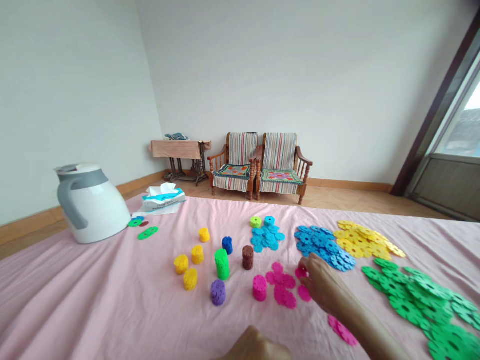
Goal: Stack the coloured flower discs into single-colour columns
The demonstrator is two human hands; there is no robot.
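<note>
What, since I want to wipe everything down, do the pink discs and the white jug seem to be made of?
Pink discs: likely moulded plastic, matte; uniform bright colour, thin, notched edges. White jug: probably a plastic shell, smooth with a soft sheen; grey handle looks plastic too.

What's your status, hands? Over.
Right hand on a pink disc, grip unclear. Left hand low, off the discs. Blue discs close beyond.
</note>
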